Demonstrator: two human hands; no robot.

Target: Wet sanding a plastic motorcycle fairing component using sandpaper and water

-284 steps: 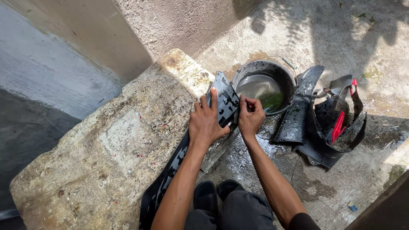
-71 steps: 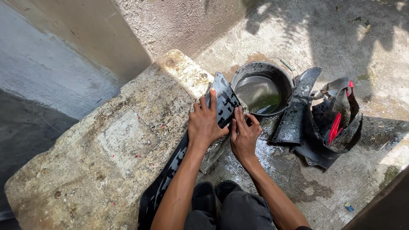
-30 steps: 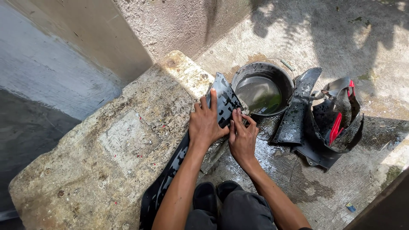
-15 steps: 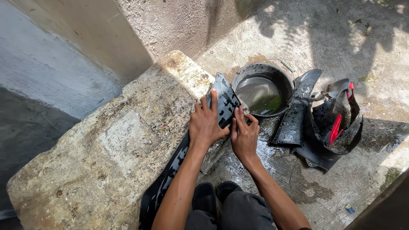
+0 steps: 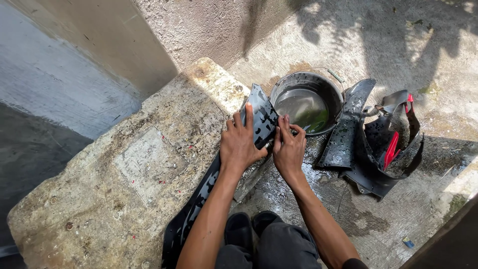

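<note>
A long black plastic panel (image 5: 261, 112), wet and blotched, lies along the edge of a big rough stone slab (image 5: 124, 169). My left hand (image 5: 240, 142) presses flat on the panel near its upper end, fingers spread. My right hand (image 5: 289, 149) rests against the panel's right edge with fingers bent; whether it holds a small rubbing piece is hidden. A black bucket (image 5: 308, 102) of murky water stands just beyond my right hand.
More black plastic panels (image 5: 346, 132) with a red piece (image 5: 392, 149) lie piled on wet concrete right of the bucket. A plastered wall (image 5: 209, 25) rises behind the slab. My shoes (image 5: 251, 229) are below on the ground.
My right hand has slid a short way down and back up along the panel's edge. My left hand and the panel stay where they were.
</note>
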